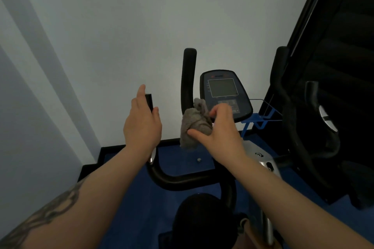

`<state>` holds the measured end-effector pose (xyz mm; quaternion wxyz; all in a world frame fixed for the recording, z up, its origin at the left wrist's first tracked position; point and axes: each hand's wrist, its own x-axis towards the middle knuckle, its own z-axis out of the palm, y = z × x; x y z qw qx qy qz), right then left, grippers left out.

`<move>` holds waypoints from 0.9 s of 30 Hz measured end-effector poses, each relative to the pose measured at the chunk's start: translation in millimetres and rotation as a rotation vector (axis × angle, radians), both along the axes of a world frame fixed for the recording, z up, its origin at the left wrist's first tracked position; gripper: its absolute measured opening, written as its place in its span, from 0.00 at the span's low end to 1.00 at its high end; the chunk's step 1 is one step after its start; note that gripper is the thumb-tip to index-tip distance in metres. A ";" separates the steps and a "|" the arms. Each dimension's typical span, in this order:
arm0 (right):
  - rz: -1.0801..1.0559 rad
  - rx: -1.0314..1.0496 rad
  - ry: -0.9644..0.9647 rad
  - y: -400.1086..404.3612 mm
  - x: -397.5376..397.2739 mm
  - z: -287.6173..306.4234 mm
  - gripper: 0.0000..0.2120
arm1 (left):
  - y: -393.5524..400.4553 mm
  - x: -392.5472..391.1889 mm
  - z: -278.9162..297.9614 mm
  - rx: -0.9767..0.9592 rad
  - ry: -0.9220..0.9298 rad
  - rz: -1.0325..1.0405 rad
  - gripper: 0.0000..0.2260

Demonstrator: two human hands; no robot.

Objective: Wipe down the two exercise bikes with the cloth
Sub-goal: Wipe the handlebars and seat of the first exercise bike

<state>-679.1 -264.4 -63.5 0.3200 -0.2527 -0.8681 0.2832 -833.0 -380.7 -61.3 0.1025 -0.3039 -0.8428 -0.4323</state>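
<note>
Right hand point(219, 127) is clutching the bunched cloth point(195, 122) against the upright bar point(188, 79) at seven o'clock of the console point(224, 93), while left hand point(142, 121) is wrapping the left grip point(149, 102), probably steadying the bike.

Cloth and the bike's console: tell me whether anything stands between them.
Nothing visible does. The right hand holds the grey cloth bunched against the upright handlebar, just left of the console. No object shows in the gap between cloth and console; only the hand's own fingers overlap the console's lower edge.
</note>
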 end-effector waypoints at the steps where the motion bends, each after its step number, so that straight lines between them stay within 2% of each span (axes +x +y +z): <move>1: -0.004 0.031 0.044 0.0 1.3 -1.5 0.20 | 0.3 0.1 0.0 0.004 0.002 -0.004 0.27; 4: 0.043 0.149 0.078 -4.4 -1.3 -2.9 0.11 | 0.8 0.0 -0.3 0.010 0.000 -0.004 0.27; 6: 0.069 0.183 0.088 -7.1 -5.6 2.6 0.09 | 0.3 0.0 -0.5 0.011 0.002 0.000 0.27; 8: 0.122 0.142 0.090 -8.3 -4.1 12.3 0.09 | 0.4 0.6 -0.4 0.008 0.001 0.008 0.27; 13: 0.422 -0.063 -0.114 -15.4 17.0 30.7 0.08 | 0.3 -0.2 -1.6 0.007 -0.004 0.019 0.27; 15: 0.469 -0.133 -0.163 -15.9 21.3 34.3 0.10 | 0.2 -0.4 -2.2 0.010 -0.005 0.019 0.27; 17: 0.419 -0.212 -0.131 -10.3 19.6 38.9 0.13 | -0.2 0.2 -2.4 0.012 -0.004 0.014 0.27; 20: 0.114 -0.198 -0.021 1.0 11.0 36.4 0.13 | 0.0 0.6 -2.0 0.017 -0.017 0.009 0.27; 22: -0.027 -0.121 -0.111 -1.0 7.4 25.5 0.15 | 0.2 1.1 -2.4 0.021 -0.011 0.005 0.27; 24: -0.077 -0.110 -0.214 -4.9 7.4 11.6 0.18 | 0.1 0.9 -2.7 0.026 -0.007 -0.002 0.27; 27: -0.057 -0.322 -0.317 -2.7 8.1 3.7 0.26 | -0.2 0.3 -2.7 0.021 -0.010 0.000 0.27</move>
